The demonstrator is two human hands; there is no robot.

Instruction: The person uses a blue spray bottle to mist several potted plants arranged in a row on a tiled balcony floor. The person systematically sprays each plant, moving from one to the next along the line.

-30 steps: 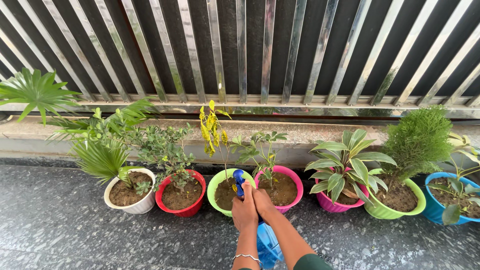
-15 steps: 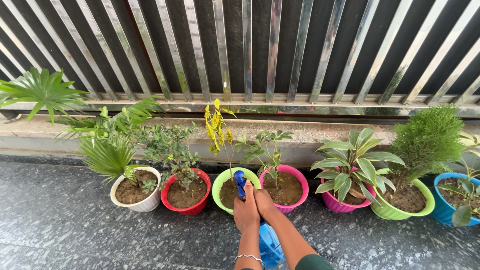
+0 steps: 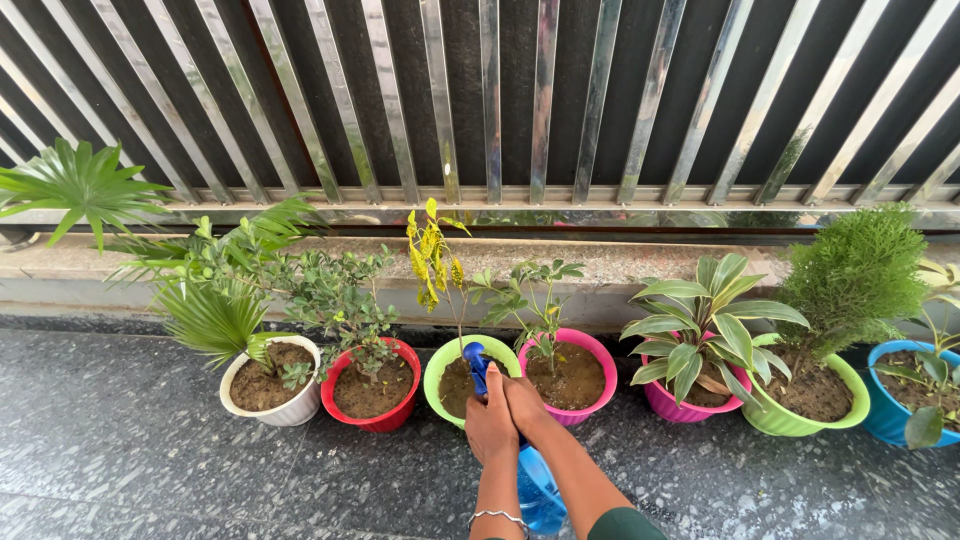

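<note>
Both hands (image 3: pixel 508 412) clasp the upright blue spray bottle (image 3: pixel 535 480), nozzle (image 3: pixel 476 360) facing the light-green pot (image 3: pixel 440 360).

Both hands, the left hand (image 3: pixel 489 425) and right hand (image 3: pixel 525 405), clasp a blue spray bottle (image 3: pixel 537 487), its nozzle (image 3: pixel 476 358) over the light-green pot (image 3: pixel 434 376). A red pot (image 3: pixel 369 420) sits left of that pot, a pink pot (image 3: pixel 594 362) right.

Probably a home balcony: potted plants (image 3: pixel 365 385) along a steel railing (image 3: pixel 490 100).
</note>
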